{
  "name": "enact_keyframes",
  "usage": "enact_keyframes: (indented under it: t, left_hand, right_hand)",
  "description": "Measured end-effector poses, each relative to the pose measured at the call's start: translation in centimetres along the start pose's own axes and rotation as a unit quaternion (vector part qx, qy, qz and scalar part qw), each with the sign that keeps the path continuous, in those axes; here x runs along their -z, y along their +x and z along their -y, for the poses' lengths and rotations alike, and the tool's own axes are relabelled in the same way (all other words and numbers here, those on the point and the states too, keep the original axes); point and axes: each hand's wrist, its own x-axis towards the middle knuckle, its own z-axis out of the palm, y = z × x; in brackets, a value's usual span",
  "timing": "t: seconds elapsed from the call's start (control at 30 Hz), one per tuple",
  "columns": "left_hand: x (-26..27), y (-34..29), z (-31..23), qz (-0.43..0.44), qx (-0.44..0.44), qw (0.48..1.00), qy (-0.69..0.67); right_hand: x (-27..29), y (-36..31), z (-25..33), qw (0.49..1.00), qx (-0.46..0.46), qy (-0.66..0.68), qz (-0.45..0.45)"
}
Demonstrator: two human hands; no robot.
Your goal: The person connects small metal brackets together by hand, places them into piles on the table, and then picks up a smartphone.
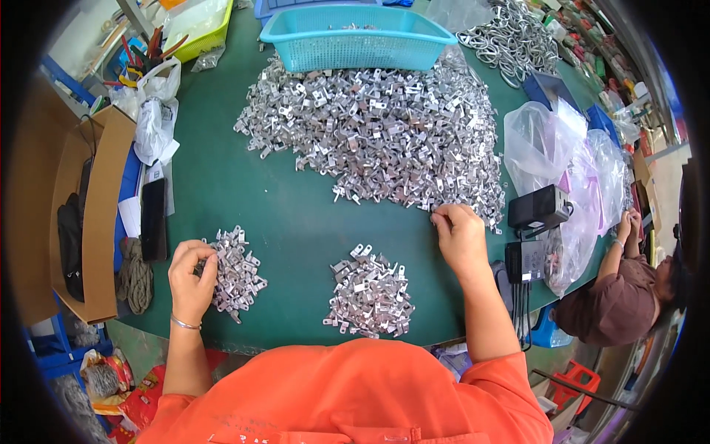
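A large heap of small silver metal brackets (384,140), bent tabs with holes, spreads over the green table. At its near right edge, my right hand (462,235) is closed in a pinch, with what looks like one small bracket at the fingertips. My left hand (194,277) is closed with curled fingers at the left side of a small bracket pile (240,274); anything inside its fingers is hidden. Between my arms, near the table's front edge, sits another small bracket pile (370,294), touched by neither hand.
A turquoise basket (359,52) stands behind the heap, with metal rings (510,41) to its right. Plastic bags (543,148) and a black box-shaped device (540,209) lie right. A phone (154,220) and cardboard box (107,222) are left. Another person (617,300) sits at right.
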Motion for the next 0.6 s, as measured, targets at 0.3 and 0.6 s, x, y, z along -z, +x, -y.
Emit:
enact_keyframes:
  t: [0.3,0.6]
  left_hand:
    - [-3.1,2.3,-6.1,0.002,0.011,0.964,-0.265]
    - [-10.9,3.5,-14.4,0.348,0.179,0.724,-0.569]
  right_hand:
    - [2.0,-0.1,2.3,0.774,-0.298,0.544,0.133]
    - [1.5,-1.8,6.1,0.698,-0.254,0.652,0.15]
